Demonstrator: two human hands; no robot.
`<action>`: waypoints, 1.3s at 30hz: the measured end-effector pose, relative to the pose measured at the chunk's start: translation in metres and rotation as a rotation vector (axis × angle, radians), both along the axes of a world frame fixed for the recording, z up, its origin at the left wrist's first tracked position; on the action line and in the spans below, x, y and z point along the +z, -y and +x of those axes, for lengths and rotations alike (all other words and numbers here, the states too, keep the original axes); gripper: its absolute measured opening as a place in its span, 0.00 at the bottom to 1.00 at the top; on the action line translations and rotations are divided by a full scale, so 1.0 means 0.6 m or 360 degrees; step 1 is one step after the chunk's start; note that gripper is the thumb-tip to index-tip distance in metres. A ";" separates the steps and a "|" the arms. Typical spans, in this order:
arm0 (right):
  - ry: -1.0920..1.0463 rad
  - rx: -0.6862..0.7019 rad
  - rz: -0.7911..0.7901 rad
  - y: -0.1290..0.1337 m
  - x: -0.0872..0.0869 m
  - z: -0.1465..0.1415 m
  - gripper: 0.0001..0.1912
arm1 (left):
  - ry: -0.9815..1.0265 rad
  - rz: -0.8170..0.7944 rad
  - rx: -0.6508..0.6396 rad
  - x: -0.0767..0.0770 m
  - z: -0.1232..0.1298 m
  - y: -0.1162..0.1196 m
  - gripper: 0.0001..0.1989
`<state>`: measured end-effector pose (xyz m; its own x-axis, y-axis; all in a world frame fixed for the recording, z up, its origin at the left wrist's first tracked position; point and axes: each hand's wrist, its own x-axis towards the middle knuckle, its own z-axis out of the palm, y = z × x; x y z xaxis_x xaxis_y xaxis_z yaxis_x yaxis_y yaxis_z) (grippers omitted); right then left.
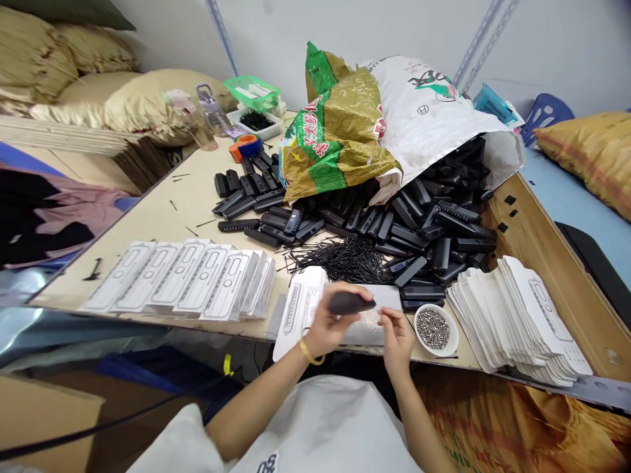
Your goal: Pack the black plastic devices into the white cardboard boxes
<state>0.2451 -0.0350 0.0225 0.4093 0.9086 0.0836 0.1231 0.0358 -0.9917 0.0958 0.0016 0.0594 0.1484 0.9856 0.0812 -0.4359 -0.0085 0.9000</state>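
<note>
My left hand [329, 325], with a yellow band at the wrist, is closed around a dark elongated piece [351, 303] above the table's front edge. Just to its right, my right hand [397, 333] has its thumb and fingertips pinched together near the piece's tip; anything between them is too small to make out. Beneath the hands lies a grey mat [367, 334]. Printed white card [299, 309] is beside my left hand. A white bowl of small metal parts [434, 330] stands right of my right hand. Thin black sticks [345, 259] lie heaped behind the hands.
Black cases [438, 223] are piled behind, partly under a green-gold bag [340, 131] and a white sack [424, 125]. Folded printed boxes [229, 282] stand in a row at left; flat white cards [513, 315] are stacked at right, near a wooden edge board [566, 263].
</note>
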 end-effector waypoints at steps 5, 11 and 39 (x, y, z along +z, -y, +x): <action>0.0205 -0.0313 0.0052 -0.015 0.037 0.055 0.13 | -0.0985 -0.0016 -0.0092 -0.039 0.068 -0.033 0.15; 0.0635 0.0153 -0.0015 -0.070 0.068 0.023 0.10 | -0.1290 -0.0066 -0.0093 -0.047 0.036 -0.052 0.31; -0.0330 0.1410 0.0097 -0.175 0.089 -0.073 0.15 | 0.0371 -0.0915 -0.0501 0.003 -0.098 0.026 0.38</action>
<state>0.2014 0.0700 0.0757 -0.4242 0.8940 0.1444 -0.1552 0.0853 -0.9842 0.0372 -0.0142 0.0612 0.4764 0.7947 -0.3762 -0.5220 0.5999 0.6063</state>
